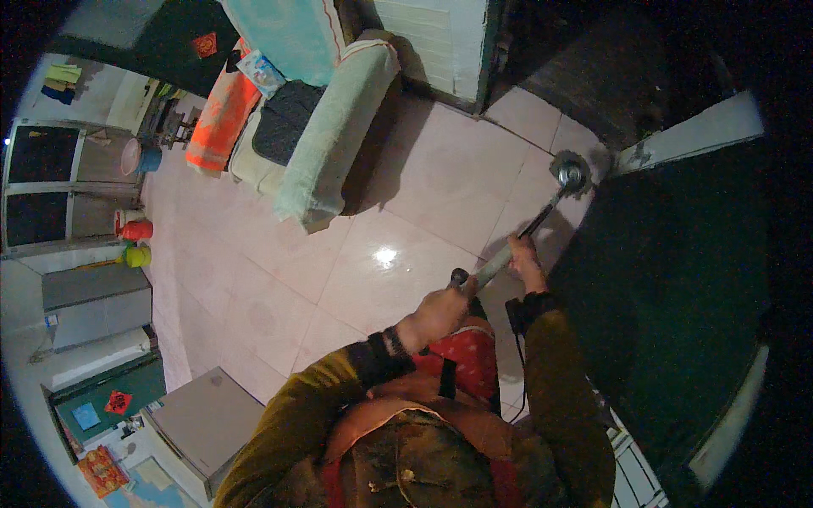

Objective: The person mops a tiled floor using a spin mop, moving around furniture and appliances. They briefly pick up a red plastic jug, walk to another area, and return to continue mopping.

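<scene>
A round-headed mop [539, 218] slants across the floor in front of me, its handle running from near my body out to the far right. My left hand [440, 317] is closed around the upper end of the handle, close to a dark rounded knob. Farther down the shaft, my right hand [526, 259] grips it too. The mop head [572, 173], a grey fringe around a shiny disc, lies on the tiles beside the doorway.
A covered armchair [318, 161] with a pale towel on its arm stands ahead to the left. On my right is a dark green door panel [677, 288]. Red and green buckets [137, 230] sit by the left wall. A boxy cabinet [203, 423] stands at the near left.
</scene>
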Action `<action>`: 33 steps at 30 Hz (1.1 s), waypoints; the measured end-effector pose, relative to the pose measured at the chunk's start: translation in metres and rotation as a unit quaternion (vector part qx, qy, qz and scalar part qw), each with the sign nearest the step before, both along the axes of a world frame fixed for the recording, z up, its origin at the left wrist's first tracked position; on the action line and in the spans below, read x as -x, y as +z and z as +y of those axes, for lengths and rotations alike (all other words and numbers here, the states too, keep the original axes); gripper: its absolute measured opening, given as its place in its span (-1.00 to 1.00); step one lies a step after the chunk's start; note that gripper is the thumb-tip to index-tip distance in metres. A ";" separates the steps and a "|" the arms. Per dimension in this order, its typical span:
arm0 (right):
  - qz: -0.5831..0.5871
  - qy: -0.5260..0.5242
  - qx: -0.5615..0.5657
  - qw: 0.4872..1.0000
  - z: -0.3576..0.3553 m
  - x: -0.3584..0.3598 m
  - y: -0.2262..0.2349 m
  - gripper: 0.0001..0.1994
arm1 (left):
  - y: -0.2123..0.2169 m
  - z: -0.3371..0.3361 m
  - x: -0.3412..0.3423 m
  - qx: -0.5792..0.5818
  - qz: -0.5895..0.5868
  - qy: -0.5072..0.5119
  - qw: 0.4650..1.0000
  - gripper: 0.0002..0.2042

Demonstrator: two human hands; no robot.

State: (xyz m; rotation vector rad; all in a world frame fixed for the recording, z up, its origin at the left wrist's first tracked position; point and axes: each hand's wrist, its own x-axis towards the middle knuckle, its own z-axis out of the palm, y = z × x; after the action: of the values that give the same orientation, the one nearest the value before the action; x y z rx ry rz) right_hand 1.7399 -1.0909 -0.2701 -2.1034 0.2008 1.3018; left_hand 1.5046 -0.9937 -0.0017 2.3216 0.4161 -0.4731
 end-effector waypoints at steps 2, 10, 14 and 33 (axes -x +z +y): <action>0.070 -0.045 0.018 0.996 -0.008 0.044 0.014 -0.63 | 0.007 -0.002 0.047 -0.006 0.020 -0.007 1.000 -0.35; -0.164 0.044 -0.303 0.938 -0.067 0.315 0.077 -0.72 | 0.030 0.007 0.285 -0.012 0.061 -0.091 0.994 -0.31; -0.048 0.052 -0.305 0.950 -0.066 0.431 0.071 -0.73 | 0.062 0.028 0.381 -0.017 0.065 -0.125 0.990 -0.37; -0.007 -0.444 -0.331 0.833 -0.260 0.430 0.028 -0.69 | -0.014 -0.131 0.325 0.024 -0.191 -0.325 0.926 -0.52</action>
State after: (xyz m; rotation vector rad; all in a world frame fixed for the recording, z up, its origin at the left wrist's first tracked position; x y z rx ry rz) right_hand 1.3097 -1.3508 -0.2419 -1.1551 0.5527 0.6308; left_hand 1.1791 -1.1248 -0.0153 2.3924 -0.5681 -0.3103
